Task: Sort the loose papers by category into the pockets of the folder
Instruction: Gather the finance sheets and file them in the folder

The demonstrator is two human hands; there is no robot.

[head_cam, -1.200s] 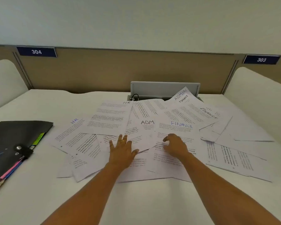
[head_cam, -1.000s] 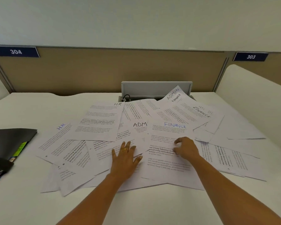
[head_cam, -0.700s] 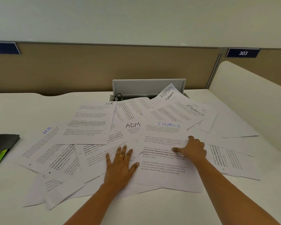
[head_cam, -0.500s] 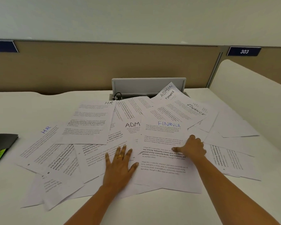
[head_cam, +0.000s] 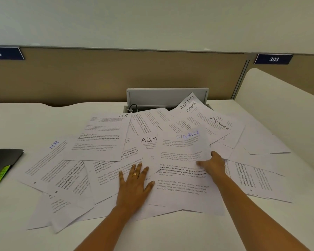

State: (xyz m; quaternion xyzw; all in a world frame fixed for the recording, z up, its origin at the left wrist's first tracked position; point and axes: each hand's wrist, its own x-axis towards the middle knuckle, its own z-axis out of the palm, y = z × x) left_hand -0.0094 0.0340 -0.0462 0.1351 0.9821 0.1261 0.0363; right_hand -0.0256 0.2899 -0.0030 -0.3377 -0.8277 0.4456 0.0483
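While left hand (head_cam: pixel 134 189) stays flat, right hand (head_cam: pixel 213 164) lifts FINANCE sheet (head_cam: pixel 181 178).

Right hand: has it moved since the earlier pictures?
Yes, the right hand went rightward, away from the ADM sheet, to the edge of the blue FINANCE sheet.

White desk (head_cam: pixel 43 120), tan partition (head_cam: pixel 107 75), pale wall (head_cam: pixel 152 19)

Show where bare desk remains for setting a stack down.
Bare desk lies far left, between the folder, the partition and the papers; also along the near edge, in front of them. Centre and right are crowded with overlapping sheets.
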